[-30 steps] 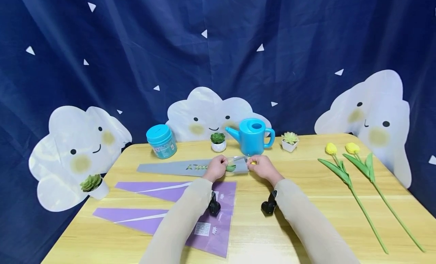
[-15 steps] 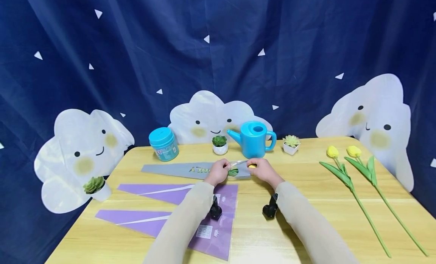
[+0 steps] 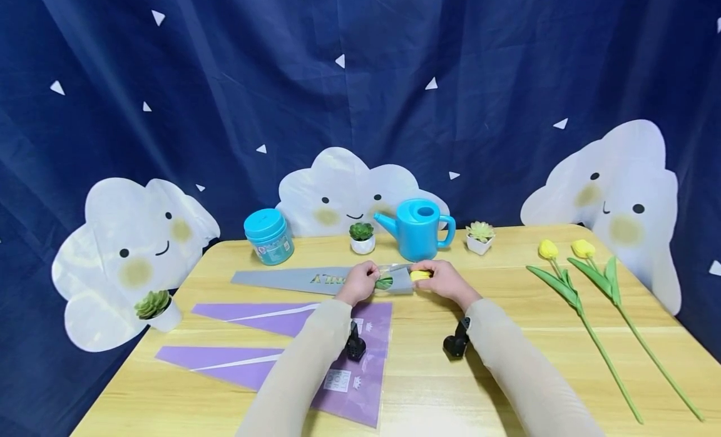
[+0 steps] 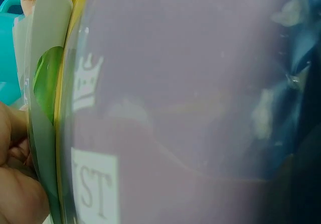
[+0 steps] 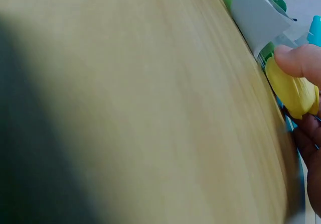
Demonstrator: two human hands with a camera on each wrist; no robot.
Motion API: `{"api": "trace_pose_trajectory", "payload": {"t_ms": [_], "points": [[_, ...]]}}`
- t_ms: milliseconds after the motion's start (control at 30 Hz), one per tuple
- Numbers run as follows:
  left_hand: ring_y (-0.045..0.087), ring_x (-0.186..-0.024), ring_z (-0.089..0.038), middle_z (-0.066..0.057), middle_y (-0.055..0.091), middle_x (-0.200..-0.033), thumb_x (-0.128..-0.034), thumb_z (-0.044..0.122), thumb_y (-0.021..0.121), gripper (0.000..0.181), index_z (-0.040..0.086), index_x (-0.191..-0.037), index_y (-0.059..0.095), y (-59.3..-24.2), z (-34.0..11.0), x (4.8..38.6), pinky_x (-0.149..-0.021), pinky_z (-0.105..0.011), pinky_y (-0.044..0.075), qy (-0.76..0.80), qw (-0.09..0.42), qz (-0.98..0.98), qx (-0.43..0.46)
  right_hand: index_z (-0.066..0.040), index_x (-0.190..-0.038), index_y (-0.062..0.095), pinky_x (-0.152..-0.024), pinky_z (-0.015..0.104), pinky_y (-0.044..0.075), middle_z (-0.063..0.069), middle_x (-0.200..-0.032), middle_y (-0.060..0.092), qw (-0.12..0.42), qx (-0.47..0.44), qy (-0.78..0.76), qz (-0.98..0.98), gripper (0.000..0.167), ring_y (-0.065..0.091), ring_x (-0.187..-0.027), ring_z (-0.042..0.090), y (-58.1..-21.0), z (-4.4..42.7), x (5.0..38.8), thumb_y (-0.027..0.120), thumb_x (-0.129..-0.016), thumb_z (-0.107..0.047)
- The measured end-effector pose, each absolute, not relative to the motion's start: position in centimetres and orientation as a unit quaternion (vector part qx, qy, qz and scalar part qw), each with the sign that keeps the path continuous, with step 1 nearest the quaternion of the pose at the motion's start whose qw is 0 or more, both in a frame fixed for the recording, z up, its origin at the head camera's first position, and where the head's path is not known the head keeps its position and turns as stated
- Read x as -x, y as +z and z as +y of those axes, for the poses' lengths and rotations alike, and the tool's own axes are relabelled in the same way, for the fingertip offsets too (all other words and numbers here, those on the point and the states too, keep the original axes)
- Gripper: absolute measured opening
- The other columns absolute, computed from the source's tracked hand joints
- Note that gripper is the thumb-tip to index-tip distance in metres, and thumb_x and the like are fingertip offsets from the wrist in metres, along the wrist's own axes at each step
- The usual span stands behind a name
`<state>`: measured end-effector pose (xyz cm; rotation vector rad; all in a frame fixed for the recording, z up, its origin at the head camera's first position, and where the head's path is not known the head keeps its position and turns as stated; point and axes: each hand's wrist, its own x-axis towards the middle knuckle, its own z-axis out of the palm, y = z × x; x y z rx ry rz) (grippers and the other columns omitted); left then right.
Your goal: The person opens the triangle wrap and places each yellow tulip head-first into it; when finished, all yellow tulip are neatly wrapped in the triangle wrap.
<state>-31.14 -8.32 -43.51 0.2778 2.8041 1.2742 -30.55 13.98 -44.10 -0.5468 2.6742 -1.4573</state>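
Observation:
A grey flower sleeve (image 3: 276, 280) with gold lettering and a clear front lies across the table. My left hand (image 3: 358, 282) pinches its clear edge near the wide end. Inside the sleeve, a green leaf (image 4: 47, 81) shows through the clear film in the left wrist view. At the sleeve's mouth, my right hand (image 3: 445, 280) holds the yellow head of a tulip (image 5: 291, 88) between thumb and fingers. The tulip's head is outside the opening; its stem is hidden in the sleeve and behind my left hand.
Two purple sleeves (image 3: 349, 406) lie nearer me on the left. Two yellow tulips (image 3: 586, 324) lie at the right. Along the back stand a blue jar (image 3: 269, 236), a blue watering can (image 3: 418, 233) and small potted succulents (image 3: 362, 240); another pot (image 3: 164, 317) is at the left edge.
My right hand has shifted slightly to the right, and more of the yellow tulip head shows beyond the sleeve's mouth. My left hand stays on the sleeve's edge.

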Motion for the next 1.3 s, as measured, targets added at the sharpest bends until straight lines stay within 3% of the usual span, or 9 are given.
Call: {"api": "trace_pose_trajectory", "payload": {"t_ms": [433,700,1067,1200,1300], "points": [[0.052,-0.085,-0.022,-0.006,0.056,-0.086,-0.0929,0.008,0.051,0.013,0.008,-0.080,0.054,-43.3,-8.1,31.0,-0.078,-0.037,0.042,0.400,0.020,0.912,-0.083,-0.006,-0.088,0.068,-0.085,0.038,0.043,0.007,-0.092,0.066,0.002,0.145,-0.463,0.874,0.013,0.054,-0.090,0.021,-44.2,13.4,30.4,0.070,-0.076,-0.009],[0.052,-0.082,-0.021,-0.005,0.055,-0.083,-0.0932,0.007,0.051,0.013,0.006,-0.081,0.054,-43.1,-7.8,30.9,-0.075,-0.034,0.042,0.408,0.024,0.909,-0.078,-0.004,-0.089,0.069,-0.085,0.040,0.044,0.009,-0.094,0.067,-0.012,0.115,-0.467,0.877,0.011,0.056,-0.091,0.022,-44.1,13.2,30.3,0.069,-0.079,-0.008],[0.052,-0.085,-0.021,-0.007,0.059,-0.093,-0.0941,0.009,0.050,0.014,0.006,-0.081,0.052,-42.5,-8.0,30.9,-0.080,-0.037,0.043,0.394,0.008,0.914,-0.092,-0.003,-0.090,0.070,-0.077,0.032,0.045,0.010,-0.094,0.067,-0.014,0.121,-0.481,0.868,0.011,0.056,-0.087,0.020,-43.9,12.7,30.4,0.068,-0.080,-0.005],[0.051,-0.083,-0.021,-0.006,0.057,-0.091,-0.0949,0.011,0.050,0.013,0.007,-0.082,0.052,-42.4,-8.0,30.7,-0.079,-0.036,0.042,0.383,0.013,0.916,-0.116,-0.002,-0.079,0.067,-0.073,0.031,0.043,0.008,-0.081,0.063,-0.015,0.144,-0.486,0.862,0.005,0.052,-0.081,0.019,-43.9,12.3,30.5,0.064,-0.079,0.001],[0.050,-0.081,-0.020,-0.005,0.056,-0.088,-0.0948,0.011,0.050,0.014,0.008,-0.082,0.052,-42.3,-8.0,30.7,-0.078,-0.035,0.042,0.375,0.012,0.917,-0.133,-0.004,-0.067,0.058,-0.068,0.029,0.037,0.004,-0.068,0.052,-0.017,0.155,-0.485,0.861,0.014,0.046,-0.073,0.019,-43.9,12.0,30.6,0.060,-0.077,0.006]]}}
